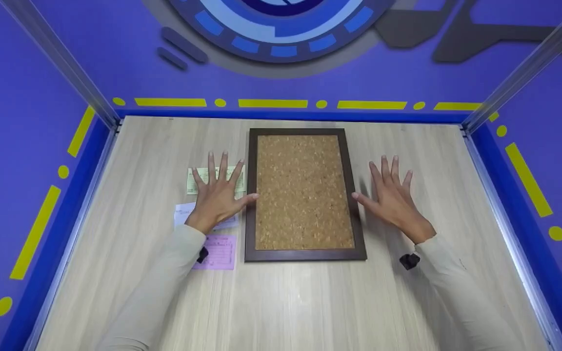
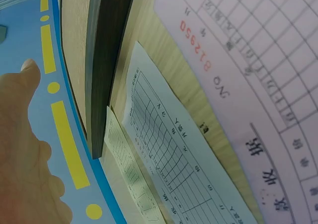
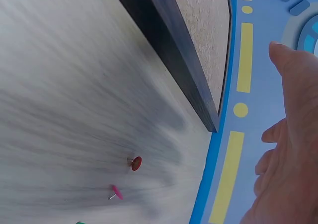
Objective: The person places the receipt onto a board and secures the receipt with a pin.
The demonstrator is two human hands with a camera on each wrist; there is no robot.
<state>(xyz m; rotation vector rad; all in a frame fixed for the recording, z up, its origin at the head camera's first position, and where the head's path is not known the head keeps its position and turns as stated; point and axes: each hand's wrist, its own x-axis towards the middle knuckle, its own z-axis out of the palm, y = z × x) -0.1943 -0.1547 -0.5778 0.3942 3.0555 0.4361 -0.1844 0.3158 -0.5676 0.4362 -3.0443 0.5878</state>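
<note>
A cork board (image 1: 305, 195) with a dark brown frame lies flat on the table. My left hand (image 1: 217, 202) is spread with straight fingers at the board's left side, its thumb over the frame edge. On the other side my right hand (image 1: 393, 200) is spread too, its thumb by the right frame edge. In the wrist views both hands appear raised above the table, holding nothing. Under and near the left hand lie three paper slips: a pale green one (image 1: 191, 181), a white one (image 1: 182, 214) partly hidden by the hand, and a pink receipt (image 1: 220, 253).
To the board's right, the right wrist view shows a red thumbtack (image 3: 136, 163), a pink thumbtack (image 3: 117, 192) and a green bit (image 3: 81, 222) at the frame's bottom edge. The wood-grain table (image 1: 300, 302) is bounded by blue walls (image 1: 281, 87) at the back and sides.
</note>
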